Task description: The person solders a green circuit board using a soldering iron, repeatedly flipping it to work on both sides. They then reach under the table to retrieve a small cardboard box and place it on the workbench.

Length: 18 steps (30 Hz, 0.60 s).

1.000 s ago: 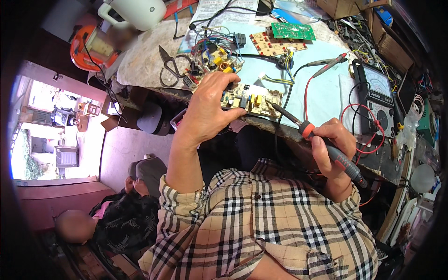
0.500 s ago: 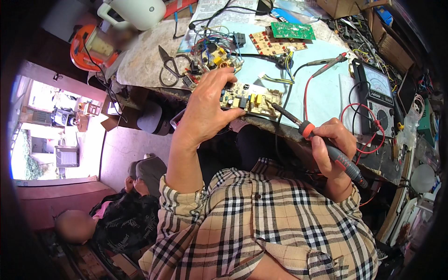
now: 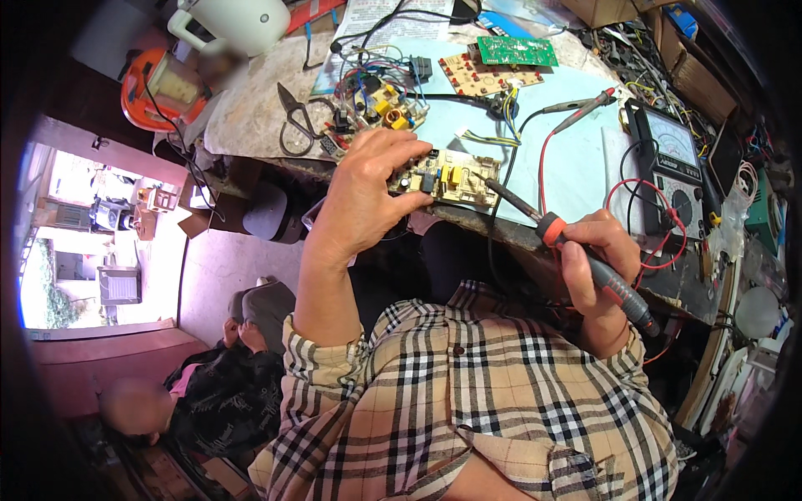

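Note:
At the bench's front edge lies a tan circuit board (image 3: 468,194) with yellow and dark components. My left hand (image 3: 363,192) grips its left end, fingers over the far edge and thumb at the near edge. My right hand (image 3: 597,259) is closed around the grey and red handle of a soldering iron (image 3: 614,292). The iron slants up to the left, its tip over the right half of the board; whether it touches cannot be told. Just beyond my left hand sits a second board (image 3: 386,107) with a copper coil and tangled wires.
Black scissors (image 3: 297,121) lie at the left. A green board (image 3: 518,52) rests on a tan board (image 3: 476,79) farther back. An analog multimeter (image 3: 672,159) with red and black leads stands at the right. A white jug (image 3: 246,21) is far left; a person (image 3: 221,384) sits lower left.
The view has shifted slightly. Both hands keep their holds, and the iron's tip stays over the board with little visible movement.

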Motion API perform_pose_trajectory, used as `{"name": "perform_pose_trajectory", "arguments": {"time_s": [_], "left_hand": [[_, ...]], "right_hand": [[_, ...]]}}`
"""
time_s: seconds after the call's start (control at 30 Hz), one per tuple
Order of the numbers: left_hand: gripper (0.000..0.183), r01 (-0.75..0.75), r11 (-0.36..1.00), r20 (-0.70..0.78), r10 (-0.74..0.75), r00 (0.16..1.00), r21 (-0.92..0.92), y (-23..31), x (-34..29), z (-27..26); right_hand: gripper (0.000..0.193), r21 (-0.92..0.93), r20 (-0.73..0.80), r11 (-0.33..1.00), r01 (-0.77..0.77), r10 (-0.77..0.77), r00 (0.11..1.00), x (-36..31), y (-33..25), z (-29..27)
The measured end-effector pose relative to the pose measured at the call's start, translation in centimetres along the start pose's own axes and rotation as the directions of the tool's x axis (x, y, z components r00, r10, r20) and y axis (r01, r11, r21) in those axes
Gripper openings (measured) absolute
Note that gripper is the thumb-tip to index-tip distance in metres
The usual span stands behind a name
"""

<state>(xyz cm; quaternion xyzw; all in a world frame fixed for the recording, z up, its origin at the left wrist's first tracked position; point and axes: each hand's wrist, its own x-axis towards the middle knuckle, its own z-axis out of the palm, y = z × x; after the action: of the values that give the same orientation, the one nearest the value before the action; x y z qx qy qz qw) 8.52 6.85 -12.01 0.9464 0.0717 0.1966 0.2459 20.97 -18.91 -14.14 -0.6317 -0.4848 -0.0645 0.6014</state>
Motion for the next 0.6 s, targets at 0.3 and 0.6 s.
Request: {"name": "perform_pose_trajectory", "arguments": {"time_s": [0.3,0.6], "left_hand": [[0.055,0.063,0.996,-0.034,-0.061,0.998,0.068,0.2,-0.1,-0.8],[0.052,0.078,0.988,0.016,-0.081,0.997,0.136,0.8,-0.5,-1.1]], "right_hand": [[0.011,0.072,-0.079,0.997,-0.02,0.025,0.997,-0.8,0.6,-0.1],[0.011,-0.001,-0.016,0.999,0.044,-0.044,0.999,-0.4,0.4,0.1]]}}
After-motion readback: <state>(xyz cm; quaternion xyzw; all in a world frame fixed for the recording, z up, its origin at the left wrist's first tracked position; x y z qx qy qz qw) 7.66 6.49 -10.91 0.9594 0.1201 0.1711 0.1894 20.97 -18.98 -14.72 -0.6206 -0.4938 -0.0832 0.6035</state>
